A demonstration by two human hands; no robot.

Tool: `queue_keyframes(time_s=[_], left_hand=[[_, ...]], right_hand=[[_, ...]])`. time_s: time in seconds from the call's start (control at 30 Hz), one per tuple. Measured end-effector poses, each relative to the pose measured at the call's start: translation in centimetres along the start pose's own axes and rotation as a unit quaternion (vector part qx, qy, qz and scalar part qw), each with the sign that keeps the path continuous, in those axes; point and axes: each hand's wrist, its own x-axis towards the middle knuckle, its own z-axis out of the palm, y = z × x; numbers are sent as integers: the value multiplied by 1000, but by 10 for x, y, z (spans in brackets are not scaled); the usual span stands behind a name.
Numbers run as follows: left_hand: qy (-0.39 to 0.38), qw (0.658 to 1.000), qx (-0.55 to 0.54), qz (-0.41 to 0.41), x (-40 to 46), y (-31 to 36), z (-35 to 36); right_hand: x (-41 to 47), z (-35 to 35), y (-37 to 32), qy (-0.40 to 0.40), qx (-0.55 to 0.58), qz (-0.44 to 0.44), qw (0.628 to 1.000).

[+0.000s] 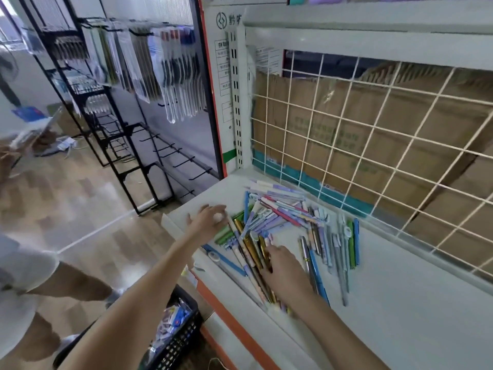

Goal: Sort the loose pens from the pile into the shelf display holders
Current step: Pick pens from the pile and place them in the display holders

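Pen pile (277,222) sits mid-frame on the white shelf (400,303), spread from centre toward the right, just in front of the wire grid panel (373,124). Cardboard boxes (333,108) behind the grid.

Left hand (209,218) at the pile's left edge, fingers loosely spread and slightly bent, fingertips touching the end of a pen; can't tell if it's actually pinching one.

Right hand (284,271) lower centre, palm down on a bundle of gold and patterned pens (253,252), fingers together and lying along them; whether it grips them, can't tell.

Black basket (184,332) with packets at bottom centre, below the shelf edge. Black wire rack (112,108) with hanging packaged pens, upper left.
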Motion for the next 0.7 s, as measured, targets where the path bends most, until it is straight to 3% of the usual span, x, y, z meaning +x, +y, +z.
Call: queue_keyframes(time_s=[0.23, 0.4, 0.57, 0.7], left_hand=[[16, 990, -101, 101, 13, -16, -1], [-21, 914, -344, 213, 11, -22, -15], [-82, 873, -449, 174, -1, -17, -33], [-49, 827, -541, 146, -16, -2, -53]], right_hand=[[-8, 2, -9, 30, 8, 30, 999], [-12, 10, -11, 63, 13, 58, 996], [-16, 17, -12, 111, 49, 126, 984], [-30, 16, -13, 192, 132, 156, 960]])
